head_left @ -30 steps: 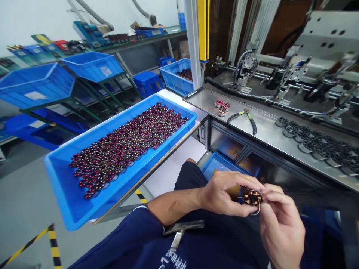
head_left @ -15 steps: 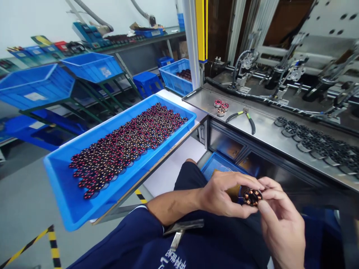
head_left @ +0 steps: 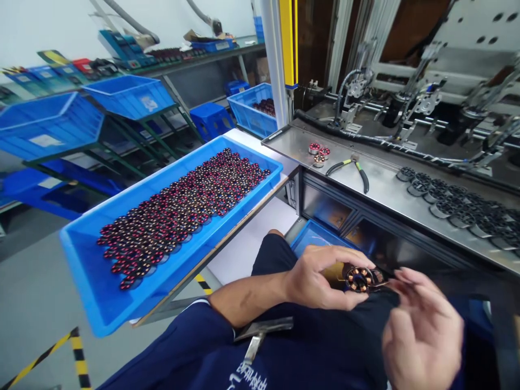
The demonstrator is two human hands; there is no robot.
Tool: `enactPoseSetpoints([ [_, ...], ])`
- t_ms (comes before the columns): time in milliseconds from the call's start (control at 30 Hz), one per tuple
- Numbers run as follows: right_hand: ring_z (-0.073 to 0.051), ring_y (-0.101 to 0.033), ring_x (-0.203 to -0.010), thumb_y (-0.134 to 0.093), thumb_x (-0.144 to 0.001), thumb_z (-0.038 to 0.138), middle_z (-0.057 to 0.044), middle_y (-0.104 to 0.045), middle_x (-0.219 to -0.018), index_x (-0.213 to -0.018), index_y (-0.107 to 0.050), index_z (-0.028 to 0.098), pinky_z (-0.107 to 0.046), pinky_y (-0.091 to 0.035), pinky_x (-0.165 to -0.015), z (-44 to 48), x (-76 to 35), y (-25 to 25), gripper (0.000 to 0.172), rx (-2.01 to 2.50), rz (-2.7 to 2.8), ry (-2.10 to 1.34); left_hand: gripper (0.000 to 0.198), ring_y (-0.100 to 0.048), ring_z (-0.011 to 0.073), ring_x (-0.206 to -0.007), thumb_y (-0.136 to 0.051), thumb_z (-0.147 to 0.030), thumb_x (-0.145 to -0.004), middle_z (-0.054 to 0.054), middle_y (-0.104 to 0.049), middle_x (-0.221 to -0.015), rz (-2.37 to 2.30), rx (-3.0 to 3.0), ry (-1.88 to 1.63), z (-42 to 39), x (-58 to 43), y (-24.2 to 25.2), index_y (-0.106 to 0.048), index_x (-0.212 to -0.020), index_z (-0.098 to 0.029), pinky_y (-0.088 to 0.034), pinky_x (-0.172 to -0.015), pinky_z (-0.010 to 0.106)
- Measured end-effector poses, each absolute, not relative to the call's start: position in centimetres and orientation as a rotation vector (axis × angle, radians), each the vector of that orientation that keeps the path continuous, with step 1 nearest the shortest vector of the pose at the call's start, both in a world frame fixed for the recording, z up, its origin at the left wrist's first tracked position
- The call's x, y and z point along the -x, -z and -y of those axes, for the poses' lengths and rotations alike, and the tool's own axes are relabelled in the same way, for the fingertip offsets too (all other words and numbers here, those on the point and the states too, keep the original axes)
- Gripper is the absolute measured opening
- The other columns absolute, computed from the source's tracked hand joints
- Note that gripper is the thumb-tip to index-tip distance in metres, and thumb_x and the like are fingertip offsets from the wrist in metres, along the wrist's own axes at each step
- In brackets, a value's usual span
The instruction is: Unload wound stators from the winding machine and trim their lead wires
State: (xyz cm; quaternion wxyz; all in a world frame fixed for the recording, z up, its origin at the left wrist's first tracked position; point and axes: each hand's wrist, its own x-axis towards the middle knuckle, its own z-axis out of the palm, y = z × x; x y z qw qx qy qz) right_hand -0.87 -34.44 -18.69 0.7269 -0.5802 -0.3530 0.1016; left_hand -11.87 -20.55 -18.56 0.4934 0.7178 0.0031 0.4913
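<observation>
The steel bench [head_left: 382, 189] runs along the right. Off its left end a long blue tray [head_left: 93, 303] sits on a tilted board, packed with red-and-copper wound stators [head_left: 174, 214]. A row of black bare cores [head_left: 450, 203] lines the bench toward its right end. Below the bench's near edge, over the lap, the left hand [head_left: 317, 279] is clamped thumb against fingers on one wound stator [head_left: 359, 278], held face up. The right hand [head_left: 422, 330] is just beside it, blurred, fingers loosely spread. Whether its fingertips pinch a fine lead off the stator cannot be told. Green-handled pliers [head_left: 353, 168] lie near the bench's left end, with three loose stators [head_left: 318, 153] by the far left corner. The stator is gripped only at its edge and over open lap, so a slackened pinch could likely drop it to the floor. A sharp tug on a thin copper lead could probably snap it or loosen a winding.
</observation>
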Motion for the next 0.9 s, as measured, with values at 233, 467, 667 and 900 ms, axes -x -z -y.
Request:
enactPoseSetpoints([
  [233, -0.04, -0.04, -0.145, -0.075, -0.079, 0.009, -0.004, -0.048, -0.152, -0.116, -0.071, 0.033, -0.065, -0.041, -0.109, 34.9, -0.6, 15.8, 0.044, 1.447, 1.458, 0.035, 0.051, -0.078, 0.0217, -0.099, -0.083, -0.025, -0.073, 0.013, -0.08, -0.11, 0.095, -1.874, -1.212, 20.6, 11.7, 18.1, -0.065, -0.119, -0.015, -0.063, -0.088, 0.028],
  [467, -0.029, -0.064, -0.119, -0.071, -0.089, 0.023, -0.01, -0.067, -0.131, -0.077, -0.066, 0.019, -0.047, -0.05, -0.098, 34.4, 1.0, 17.0, 0.014, 1.498, 0.84, -0.299, 0.049, -0.079, 0.0221, -0.096, -0.087, -0.02, -0.068, 0.015, -0.08, -0.108, 0.098, -1.704, -1.133, 20.8, 12.0, 18.0, -0.067, -0.113, -0.013, -0.064, -0.088, 0.029],
  [667, -0.026, -0.066, -0.116, -0.083, -0.08, 0.035, -0.009, -0.068, -0.127, -0.082, -0.068, 0.021, -0.04, -0.054, -0.093, 33.8, 0.8, 17.4, 0.021, 1.291, 0.506, -0.547, 0.048, -0.078, 0.023, -0.098, -0.087, -0.023, -0.069, 0.015, -0.08, -0.108, -0.021, -1.53, -0.916, 21.0, 12.1, 18.7, -0.068, -0.112, -0.013, -0.063, -0.088, 0.031],
  [900, -0.016, -0.067, -0.076, -0.085, -0.077, 0.03, -0.005, -0.07, -0.082, -0.077, -0.073, 0.021, -0.026, -0.056, -0.068, 34.1, 1.2, 18.2, 0.014, 1.237, 0.642, -0.734, 0.046, -0.078, 0.022, -0.092, -0.087, -0.025, -0.068, 0.014, -0.08, -0.104, -0.009, -1.629, -1.075, 20.5, 12.1, 18.5, -0.071, -0.11, -0.013, -0.063, -0.087, 0.031],
])
